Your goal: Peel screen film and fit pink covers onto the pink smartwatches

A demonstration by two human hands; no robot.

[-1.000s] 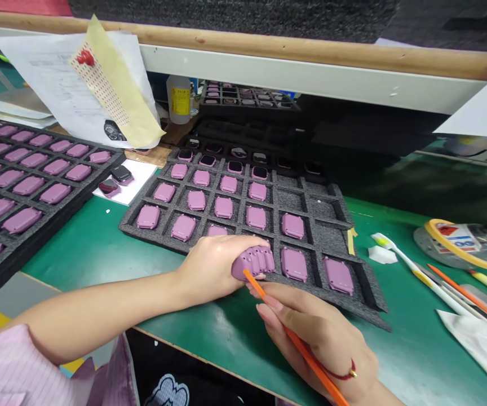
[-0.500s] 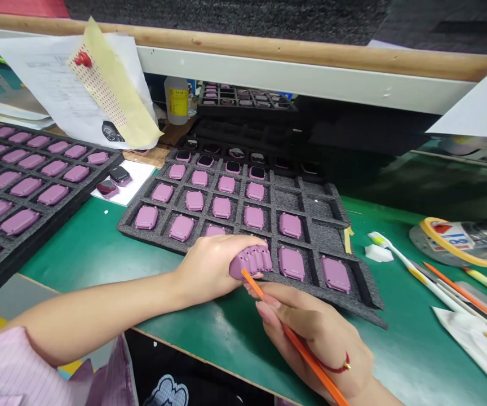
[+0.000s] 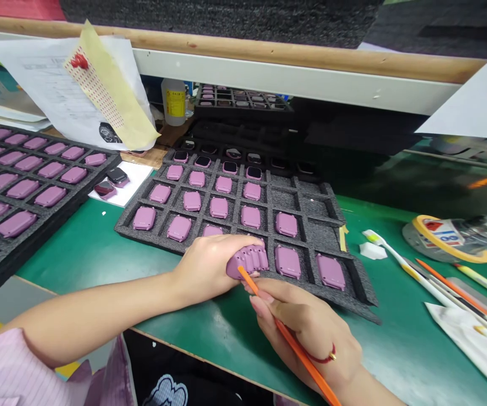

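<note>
L hand (image 3: 204, 262) grips one pink watch body (image 3: 248, 260), just above the foam tray (image 3: 364, 293), while R hand (image 3: 306, 327) pinches an orange stick (image 3: 298, 344) w/ its tip on that body. Approx. 14 pink bodies (image 3: 191, 201) lie in the tray, 4 dark-faced units (image 3: 229, 167) sit in the far row, and several cells (image 3: 283, 198) at right are empty.

Factory assembly bench — green workbench mat (image 3: 70, 248), foam trays (image 3: 283, 198) of pink smartwatch casings (image 3: 179, 228).
</note>
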